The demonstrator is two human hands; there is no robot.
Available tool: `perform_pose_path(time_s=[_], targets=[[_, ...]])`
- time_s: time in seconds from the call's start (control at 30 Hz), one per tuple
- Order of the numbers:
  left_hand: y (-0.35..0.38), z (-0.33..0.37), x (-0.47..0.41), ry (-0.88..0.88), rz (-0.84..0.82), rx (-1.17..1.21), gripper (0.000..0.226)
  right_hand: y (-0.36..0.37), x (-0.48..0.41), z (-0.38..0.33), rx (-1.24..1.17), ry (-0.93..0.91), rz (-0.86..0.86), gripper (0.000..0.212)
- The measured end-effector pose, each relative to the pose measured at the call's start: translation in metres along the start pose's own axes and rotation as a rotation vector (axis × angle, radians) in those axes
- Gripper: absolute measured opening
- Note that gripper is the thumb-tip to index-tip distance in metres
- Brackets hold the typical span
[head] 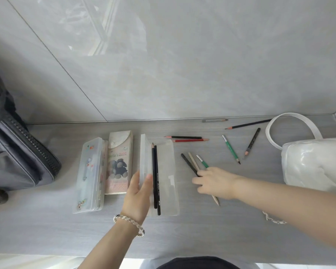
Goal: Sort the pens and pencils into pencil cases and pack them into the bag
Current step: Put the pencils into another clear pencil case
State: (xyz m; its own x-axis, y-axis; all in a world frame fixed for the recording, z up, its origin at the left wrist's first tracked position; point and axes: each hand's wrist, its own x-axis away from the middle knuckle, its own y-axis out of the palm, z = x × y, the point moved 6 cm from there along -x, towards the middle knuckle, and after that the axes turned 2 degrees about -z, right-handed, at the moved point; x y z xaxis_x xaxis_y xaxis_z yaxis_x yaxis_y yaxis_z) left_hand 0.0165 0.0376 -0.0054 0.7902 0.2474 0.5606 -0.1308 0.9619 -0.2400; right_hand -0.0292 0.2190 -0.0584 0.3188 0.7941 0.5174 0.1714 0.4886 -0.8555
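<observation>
We are pinching the case (168, 158) lid (144, 150) with our left hand (137, 193), keeping it open for loading. Right of the case, our right hand (215, 183) is gripping three pencils (192, 164); two more are lying inside it.

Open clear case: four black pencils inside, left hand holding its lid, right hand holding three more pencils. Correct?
No: the head view shows two black pencils in the open clear case, not four. The left hand does hold its lid and the right hand holds three more pencils.
</observation>
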Motion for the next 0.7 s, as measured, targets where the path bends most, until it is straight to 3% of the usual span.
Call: perform_pose_path(time_s=[0.13, 0.23, 0.3, 0.37, 0.47, 0.57, 0.63, 0.7], targets=[[0.0, -0.002, 0.001, -0.04, 0.0, -0.002, 0.048, -0.001, -0.006, -0.001, 0.096, -0.132, -0.018, 0.02], [-0.001, -0.003, 0.002, -0.057, 0.016, 0.001, 0.049, 0.002, -0.008, 0.002, 0.127, -0.18, 0.078, 0.034], [-0.001, -0.002, 0.002, -0.076, 0.005, 0.0, 0.053, 0.002, -0.004, 0.007, 0.054, -0.151, 0.211, 0.034], [-0.002, -0.003, 0.003, -0.083, 0.007, 0.0, 0.053, -0.016, 0.004, 0.011, -0.076, -0.047, 0.467, 0.027], [-0.002, 0.0, 0.005, -0.074, 0.008, -0.029, 0.056, -0.055, 0.026, 0.028, -0.559, 0.226, 0.89, 0.006], [0.002, -0.003, 0.005, -0.093, 0.0, -0.051, 0.057, -0.083, 0.048, 0.04, -1.171, 0.436, 1.163, 0.033], [0.006, -0.001, 0.007, -0.09, -0.003, -0.077, 0.057, -0.096, 0.054, 0.042, -1.576, 0.504, 1.228, 0.032], [0.011, 0.003, 0.01, -0.082, -0.016, -0.066, 0.059, -0.093, 0.045, 0.034, -1.996, 0.544, 1.094, 0.02]])
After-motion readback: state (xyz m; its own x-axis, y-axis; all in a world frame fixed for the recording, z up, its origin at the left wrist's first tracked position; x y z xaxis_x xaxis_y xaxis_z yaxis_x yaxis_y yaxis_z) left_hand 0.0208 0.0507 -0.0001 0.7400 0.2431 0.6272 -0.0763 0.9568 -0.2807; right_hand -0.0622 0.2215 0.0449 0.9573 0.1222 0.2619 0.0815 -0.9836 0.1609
